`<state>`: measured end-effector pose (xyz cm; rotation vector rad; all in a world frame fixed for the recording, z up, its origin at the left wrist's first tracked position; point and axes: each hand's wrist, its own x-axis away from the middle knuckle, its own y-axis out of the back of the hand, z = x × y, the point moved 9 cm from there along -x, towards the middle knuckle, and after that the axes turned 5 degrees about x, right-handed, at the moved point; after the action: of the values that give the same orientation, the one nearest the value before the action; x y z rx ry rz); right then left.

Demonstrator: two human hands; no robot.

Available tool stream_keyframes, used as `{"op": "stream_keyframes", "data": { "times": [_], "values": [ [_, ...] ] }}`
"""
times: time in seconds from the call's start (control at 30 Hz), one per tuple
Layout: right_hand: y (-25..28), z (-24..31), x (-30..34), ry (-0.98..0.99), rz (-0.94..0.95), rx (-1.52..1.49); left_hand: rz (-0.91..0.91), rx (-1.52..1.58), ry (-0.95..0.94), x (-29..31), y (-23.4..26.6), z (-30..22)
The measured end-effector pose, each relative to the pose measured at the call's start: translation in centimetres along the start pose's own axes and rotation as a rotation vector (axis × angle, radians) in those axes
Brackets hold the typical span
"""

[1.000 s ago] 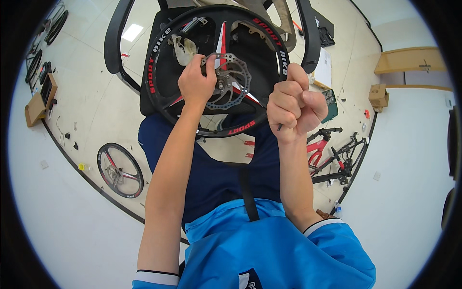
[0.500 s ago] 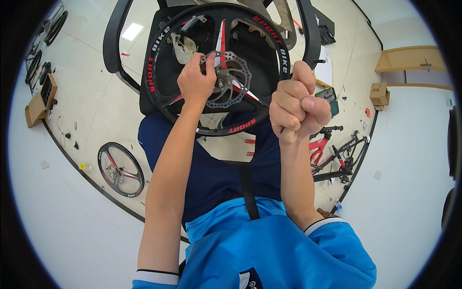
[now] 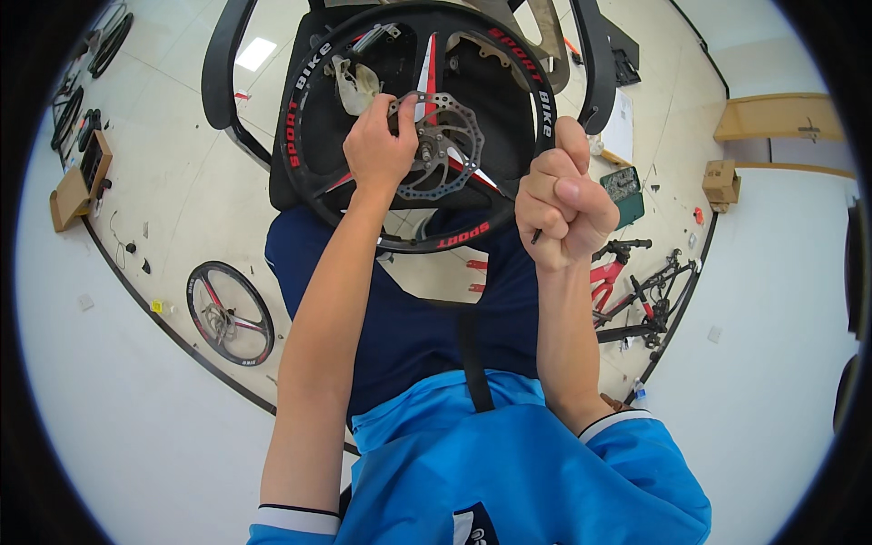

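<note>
A black bicycle wheel with red and white spokes lies across the chair seat and my thighs. At its hub is a perforated metal brake disc. My left hand pinches the disc's left edge between thumb and fingers; whether a small part is also in the pinch is hidden. To the right of the wheel rim, my right hand is raised in a fist around a thin dark rod. Only the rod's short tip shows below the fingers, so its kind cannot be told.
A black office chair's armrests flank the wheel. On the seat lies a crumpled whitish bag. A second wheel rests on the floor at left; a red and black bike frame lies at right, below a green tray.
The wheel and both hands appear slightly further right, along with the whole view. My left hand stays at the disc's edge, and the right fist keeps hold of the rod.
</note>
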<state>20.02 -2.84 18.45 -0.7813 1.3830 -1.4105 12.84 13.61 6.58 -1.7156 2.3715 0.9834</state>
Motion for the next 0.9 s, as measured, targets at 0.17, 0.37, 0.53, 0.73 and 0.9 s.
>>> {"op": "stream_keyframes", "data": {
  "times": [0.17,0.37,0.53,0.73,0.9],
  "values": [
    [-2.2,-0.8,-0.1,-0.039,0.134,-0.056,-0.033,0.006,-0.034,0.0,0.0,0.3],
    [-3.7,-1.5,-0.3,-0.091,0.157,-0.07,-0.05,0.004,-0.052,0.1,0.1,0.2],
    [-4.3,-1.7,-0.4,-0.099,0.176,-0.056,-0.046,0.005,-0.051,0.1,0.0,0.3],
    [-4.6,-1.8,-0.4,-0.107,0.194,-0.024,-0.047,0.023,-0.055,0.0,0.0,0.2],
    [-4.5,-1.8,-0.4,-0.097,0.193,0.01,-0.016,0.004,-0.017,0.0,0.0,0.0]
  ]
}}
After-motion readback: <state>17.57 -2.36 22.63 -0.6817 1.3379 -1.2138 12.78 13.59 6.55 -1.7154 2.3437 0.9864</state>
